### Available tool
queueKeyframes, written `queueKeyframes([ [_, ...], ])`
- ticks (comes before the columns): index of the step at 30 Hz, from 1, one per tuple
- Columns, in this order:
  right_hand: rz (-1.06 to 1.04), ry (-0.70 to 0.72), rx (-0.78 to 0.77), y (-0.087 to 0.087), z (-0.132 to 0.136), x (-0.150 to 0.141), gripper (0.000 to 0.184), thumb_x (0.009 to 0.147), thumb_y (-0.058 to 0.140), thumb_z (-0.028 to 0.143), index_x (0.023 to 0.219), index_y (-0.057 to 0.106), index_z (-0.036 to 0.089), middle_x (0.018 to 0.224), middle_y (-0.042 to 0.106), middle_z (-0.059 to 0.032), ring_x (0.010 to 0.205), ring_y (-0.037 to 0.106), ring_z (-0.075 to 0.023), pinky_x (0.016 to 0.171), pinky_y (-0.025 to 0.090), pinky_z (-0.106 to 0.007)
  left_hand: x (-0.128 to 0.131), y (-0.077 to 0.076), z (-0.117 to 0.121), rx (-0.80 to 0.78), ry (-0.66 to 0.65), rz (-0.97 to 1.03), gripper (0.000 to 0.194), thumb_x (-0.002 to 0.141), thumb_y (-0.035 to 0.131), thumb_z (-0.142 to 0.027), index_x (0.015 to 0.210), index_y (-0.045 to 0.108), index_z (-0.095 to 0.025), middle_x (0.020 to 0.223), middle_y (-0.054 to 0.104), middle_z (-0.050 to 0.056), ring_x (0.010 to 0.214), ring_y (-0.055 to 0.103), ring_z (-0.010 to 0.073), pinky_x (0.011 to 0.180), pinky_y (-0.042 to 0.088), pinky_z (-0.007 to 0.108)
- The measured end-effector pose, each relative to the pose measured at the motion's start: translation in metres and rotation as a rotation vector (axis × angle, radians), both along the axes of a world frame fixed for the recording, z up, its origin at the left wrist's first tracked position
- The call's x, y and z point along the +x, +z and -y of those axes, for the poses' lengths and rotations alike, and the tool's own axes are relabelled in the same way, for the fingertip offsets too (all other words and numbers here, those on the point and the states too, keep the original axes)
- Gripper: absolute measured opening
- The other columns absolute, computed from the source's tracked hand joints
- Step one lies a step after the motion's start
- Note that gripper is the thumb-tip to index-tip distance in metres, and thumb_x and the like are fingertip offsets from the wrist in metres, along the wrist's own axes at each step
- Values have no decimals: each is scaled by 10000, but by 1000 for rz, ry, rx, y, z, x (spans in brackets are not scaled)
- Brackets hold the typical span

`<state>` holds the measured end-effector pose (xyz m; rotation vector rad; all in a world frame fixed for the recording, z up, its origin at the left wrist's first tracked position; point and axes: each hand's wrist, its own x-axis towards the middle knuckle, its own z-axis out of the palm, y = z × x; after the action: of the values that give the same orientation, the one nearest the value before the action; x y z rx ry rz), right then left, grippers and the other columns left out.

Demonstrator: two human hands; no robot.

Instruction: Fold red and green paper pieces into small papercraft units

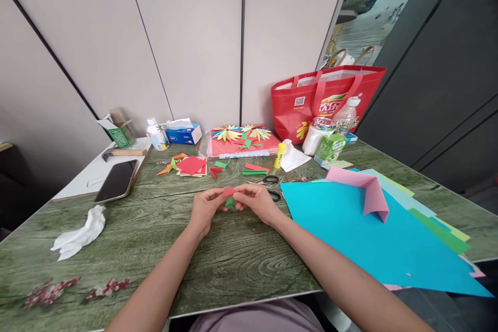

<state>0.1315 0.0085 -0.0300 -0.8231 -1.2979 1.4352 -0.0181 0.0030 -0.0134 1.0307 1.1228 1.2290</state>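
I see both bare hands together at the centre of the frame, over a green wood-patterned tabletop (pixel 233 257). The left hand (pixel 203 211) pinches a small folded piece of red and green paper (pixel 229 191) between thumb and fingertips, and the right hand (pixel 260 202) grips its other side the same way; both are nearly closed, fingers curled. I can't make out how its folds sit under the fingers.

Just beside the right hand I have black-handled scissors (pixel 265 181), partly hidden behind it. Above the hands in the frame lie folded red and green paper strips (pixel 256 171) and, farther left, a stack of square coloured papers with red on top (pixel 192 165). A large bright blue paper sheet (pixel 330 218) spreads across the right, bearing a creased pink paper (pixel 356 179).
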Motion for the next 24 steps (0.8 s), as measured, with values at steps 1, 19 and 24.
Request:
queueKeyframes([
  [1,9,2,-3,-1,0,0,267,629,698,358,792,595,173,541,601,40,467,545,-95,480,443,-221,0,0,0,-12,-32,14,241,482,772,-274,661,707,-127,602,668,33,482,533,104,450,440,213],
  [19,92,-13,-22,-7,-5,5,325,542,742,365,711,546,167,521,544,61,432,480,-72,442,396,-206,3,2,3,54,-168,-62,224,535,752,-312,631,680,-123,597,618,13,509,519,112,495,487,246],
  [24,36,9,-14,-3,-3,3,280,598,706,351,782,591,174,583,579,41,515,534,-93,519,430,-228,0,-3,-1,57,-120,-18,196,539,748,-297,607,672,-130,569,608,-2,487,511,100,471,471,232],
])
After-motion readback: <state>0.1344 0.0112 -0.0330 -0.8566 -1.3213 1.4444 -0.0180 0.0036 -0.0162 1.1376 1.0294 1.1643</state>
